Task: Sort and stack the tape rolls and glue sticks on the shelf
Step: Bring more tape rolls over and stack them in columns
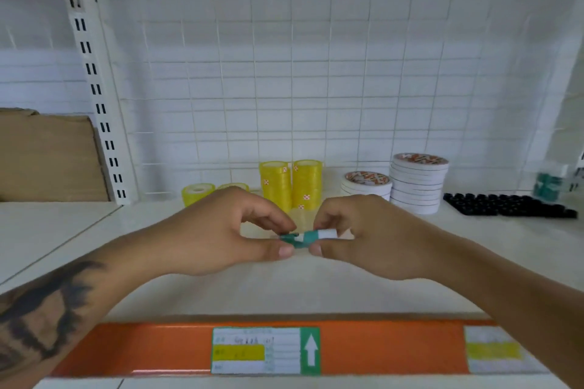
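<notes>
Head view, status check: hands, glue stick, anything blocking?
Left hand and right hand both pinch green-and-white glue stick above the shelf. Yellow tape stacks stand behind. Nothing in the way.

White shelving bay: a pale shelf board point(94, 249) with an orange front rail point(158, 347) bearing price labels point(265, 350), a wire-grid back panel point(316, 73) before white tiled wall point(38, 79), a slotted upright point(94, 88), and brown cardboard point(47, 158) at left.
</notes>
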Demonstrator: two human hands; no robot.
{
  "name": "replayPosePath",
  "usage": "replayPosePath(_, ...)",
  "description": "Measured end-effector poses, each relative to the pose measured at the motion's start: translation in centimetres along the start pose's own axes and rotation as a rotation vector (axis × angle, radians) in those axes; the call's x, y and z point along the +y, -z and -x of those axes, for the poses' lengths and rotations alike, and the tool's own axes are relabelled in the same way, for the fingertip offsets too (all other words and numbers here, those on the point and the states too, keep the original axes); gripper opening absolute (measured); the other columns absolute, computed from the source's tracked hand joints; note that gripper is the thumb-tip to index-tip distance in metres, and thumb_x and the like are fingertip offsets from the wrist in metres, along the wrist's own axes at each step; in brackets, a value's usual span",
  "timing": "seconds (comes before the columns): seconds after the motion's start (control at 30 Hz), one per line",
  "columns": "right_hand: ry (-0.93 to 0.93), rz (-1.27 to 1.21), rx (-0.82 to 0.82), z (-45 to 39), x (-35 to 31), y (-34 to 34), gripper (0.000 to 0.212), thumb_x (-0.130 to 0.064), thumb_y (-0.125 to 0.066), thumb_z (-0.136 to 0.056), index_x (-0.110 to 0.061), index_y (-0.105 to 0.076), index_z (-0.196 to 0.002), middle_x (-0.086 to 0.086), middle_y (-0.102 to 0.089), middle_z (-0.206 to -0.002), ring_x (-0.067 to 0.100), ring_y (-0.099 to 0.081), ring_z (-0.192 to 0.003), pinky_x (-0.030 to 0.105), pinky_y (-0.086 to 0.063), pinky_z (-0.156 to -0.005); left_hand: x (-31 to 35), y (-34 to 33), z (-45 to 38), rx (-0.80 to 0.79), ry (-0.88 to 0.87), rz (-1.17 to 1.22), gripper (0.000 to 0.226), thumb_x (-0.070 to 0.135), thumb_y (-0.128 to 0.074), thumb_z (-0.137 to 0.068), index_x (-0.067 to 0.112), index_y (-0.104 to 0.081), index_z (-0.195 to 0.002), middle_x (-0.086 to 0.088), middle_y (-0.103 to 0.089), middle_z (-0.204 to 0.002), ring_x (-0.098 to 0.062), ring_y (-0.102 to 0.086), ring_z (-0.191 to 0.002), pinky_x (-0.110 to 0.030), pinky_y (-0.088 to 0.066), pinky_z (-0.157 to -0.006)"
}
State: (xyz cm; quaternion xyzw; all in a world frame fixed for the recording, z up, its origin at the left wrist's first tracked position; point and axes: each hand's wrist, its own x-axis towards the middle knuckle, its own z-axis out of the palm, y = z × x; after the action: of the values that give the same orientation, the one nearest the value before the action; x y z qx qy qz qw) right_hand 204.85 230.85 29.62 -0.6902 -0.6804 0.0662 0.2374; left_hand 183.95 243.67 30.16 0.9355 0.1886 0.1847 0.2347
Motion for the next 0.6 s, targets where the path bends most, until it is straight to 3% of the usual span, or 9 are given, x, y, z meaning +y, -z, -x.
replayPosePath(0.13,0.011,-0.125,0.059,3.5,3.3,4.4,0.017,-0.045,-0.077,-0.086,-0.034,-0.066,-0.093,-0.007,-0.068,-0.088,0.009,-0.065,-0.079,0.035,-0.055,-0.078,4.4,-3.0,-2.4,0.077,0.018,0.062,0.022,0.028,-0.084,-0.082,0.032,-0.079,-0.103,0.022,-0.076,-0.101,0.005,-0.069,-0.102,-0.02,-0.05,-0.098)
replayPosePath(0.27,0.04,-0.252,0.136,7.1,8.5,9.0,0.018,-0.04,-0.079,-0.086,-0.029,-0.07,-0.097,0.001,-0.061,-0.074,0.019,-0.057,-0.067,0.045,-0.053,-0.073,9.9,-7.4,-6.6,0.103,-0.018,0.156,0.015,0.023,-0.084,-0.08,0.03,-0.079,-0.093,0.011,-0.079,-0.095,-0.006,-0.074,-0.095,-0.019,-0.053,-0.088)
replayPosePath(0.37,0.059,-0.349,0.272,9.5,12.3,11.5,0.013,-0.031,-0.079,-0.088,-0.025,-0.073,-0.097,-0.003,-0.067,-0.074,0.02,-0.063,-0.067,0.046,-0.056,-0.075,13.7,-11.1,-10.0,0.117,-0.011,0.253,0.02,0.028,-0.091,-0.076,0.029,-0.077,-0.091,0.001,-0.079,-0.092,-0.026,-0.074,-0.094,-0.044,-0.056,-0.091)
replayPosePath(0.43,0.051,-0.396,0.34,10.8,14.6,12.7,0.01,-0.029,-0.076,-0.091,-0.028,-0.072,-0.101,-0.008,-0.071,-0.08,0.02,-0.07,-0.075,0.05,-0.059,-0.076,15.9,-13.4,-12.2,0.136,-0.013,0.298,0.024,0.034,-0.091,-0.073,0.03,-0.076,-0.091,0.0,-0.079,-0.092,-0.026,-0.075,-0.094,-0.053,-0.054,-0.095)
replayPosePath(0.53,0.034,-0.365,0.425,11.6,17.6,14.9,0.015,-0.033,-0.071,-0.094,-0.036,-0.068,-0.108,-0.004,-0.072,-0.089,0.02,-0.071,-0.08,0.048,-0.062,-0.074,19.2,-16.2,-15.4,0.182,0.001,0.319,0.017,0.027,-0.088,-0.08,0.025,-0.074,-0.09,0.001,-0.079,-0.086,-0.016,-0.072,-0.08,-0.048,-0.054,-0.089)
replayPosePath(0.6,0.018,-0.302,0.457,11.8,19.3,16.7,0.019,-0.031,-0.069,-0.094,-0.036,-0.061,-0.11,-0.003,-0.069,-0.086,0.012,-0.068,-0.068,0.035,-0.061,-0.063,20.9,-17.5,-17.5,0.163,0.015,0.292,0.019,0.034,-0.083,-0.084,0.027,-0.071,-0.097,0.0,-0.079,-0.088,-0.02,-0.069,-0.078,-0.039,-0.05,-0.081)
